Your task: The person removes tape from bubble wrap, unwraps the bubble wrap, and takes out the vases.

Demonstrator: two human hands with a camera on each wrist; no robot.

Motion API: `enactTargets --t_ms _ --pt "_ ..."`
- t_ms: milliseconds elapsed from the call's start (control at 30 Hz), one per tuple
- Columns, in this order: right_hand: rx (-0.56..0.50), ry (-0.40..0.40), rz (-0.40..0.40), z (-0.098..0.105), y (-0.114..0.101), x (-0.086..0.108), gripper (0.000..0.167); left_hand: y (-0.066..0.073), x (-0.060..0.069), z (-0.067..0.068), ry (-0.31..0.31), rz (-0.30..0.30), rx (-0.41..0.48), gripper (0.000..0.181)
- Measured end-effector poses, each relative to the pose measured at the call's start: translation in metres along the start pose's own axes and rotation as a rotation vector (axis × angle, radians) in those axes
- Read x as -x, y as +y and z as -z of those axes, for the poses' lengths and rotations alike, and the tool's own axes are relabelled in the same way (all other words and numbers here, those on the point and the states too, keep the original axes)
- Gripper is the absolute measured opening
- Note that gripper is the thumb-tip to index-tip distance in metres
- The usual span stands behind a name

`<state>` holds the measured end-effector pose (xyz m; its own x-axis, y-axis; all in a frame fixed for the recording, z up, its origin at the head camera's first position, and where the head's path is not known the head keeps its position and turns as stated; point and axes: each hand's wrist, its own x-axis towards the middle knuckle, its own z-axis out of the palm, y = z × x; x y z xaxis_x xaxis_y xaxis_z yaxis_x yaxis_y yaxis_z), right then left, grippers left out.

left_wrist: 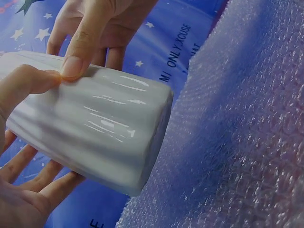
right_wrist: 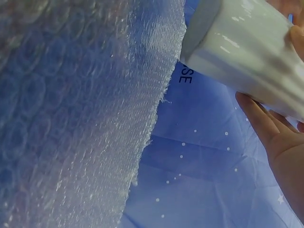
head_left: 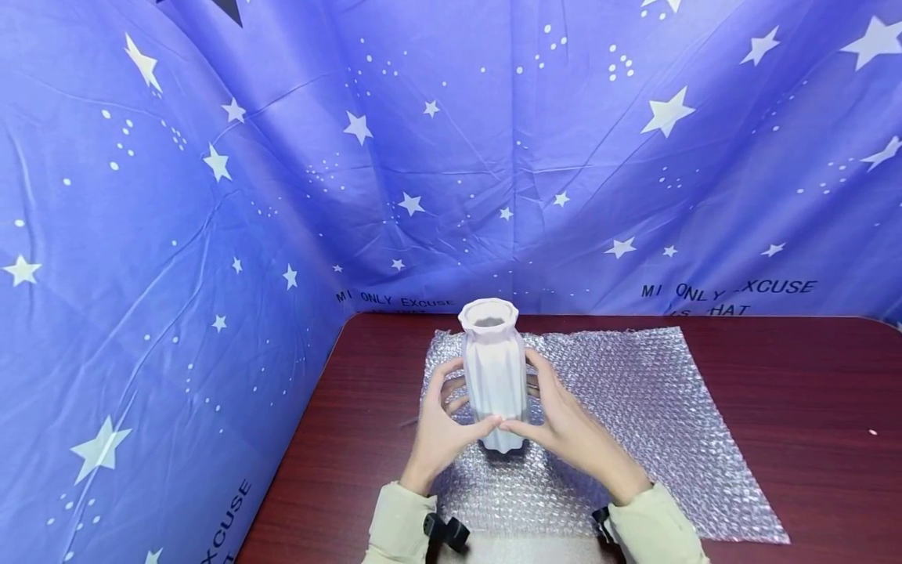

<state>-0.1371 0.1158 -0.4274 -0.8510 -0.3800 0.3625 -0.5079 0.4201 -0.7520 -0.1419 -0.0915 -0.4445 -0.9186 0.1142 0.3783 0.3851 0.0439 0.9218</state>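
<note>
A white fluted vase [head_left: 496, 376] with a wavy rim stands upright between both hands, over a sheet of bubble wrap [head_left: 634, 407]. My left hand [head_left: 444, 419] grips its left side, and my right hand [head_left: 564, 411] grips its right side. The two thumbs meet on the near face of the vase, while the other fingers curl round behind and are partly hidden. In the left wrist view, the lower end of the vase [left_wrist: 109, 128] shows apart from the bubble wrap [left_wrist: 237, 133]. The right wrist view has the vase [right_wrist: 251, 52] beside the right fingers.
The bubble wrap lies flat on a dark red wooden table [head_left: 796, 392]. A blue cloth [head_left: 451, 157] with white stars and lettering hangs behind and along the left side. A small white speck [head_left: 873, 432] lies on the table at the right.
</note>
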Motion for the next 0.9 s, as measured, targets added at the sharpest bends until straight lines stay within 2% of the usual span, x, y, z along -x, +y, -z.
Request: enactTargets --t_ms 433,600,900 --pt "-0.013 0.002 0.038 -0.011 0.001 -0.011 0.105 -0.002 -0.002 0.009 0.045 -0.028 -0.002 0.082" --pt "0.002 0.003 0.034 -0.016 -0.002 -0.016 0.104 -0.004 -0.003 0.016 0.055 -0.018 -0.007 0.081" --pt "0.034 0.044 0.072 -0.031 -0.006 -0.028 0.104 -0.005 -0.007 0.03 0.07 -0.056 0.024 0.081"
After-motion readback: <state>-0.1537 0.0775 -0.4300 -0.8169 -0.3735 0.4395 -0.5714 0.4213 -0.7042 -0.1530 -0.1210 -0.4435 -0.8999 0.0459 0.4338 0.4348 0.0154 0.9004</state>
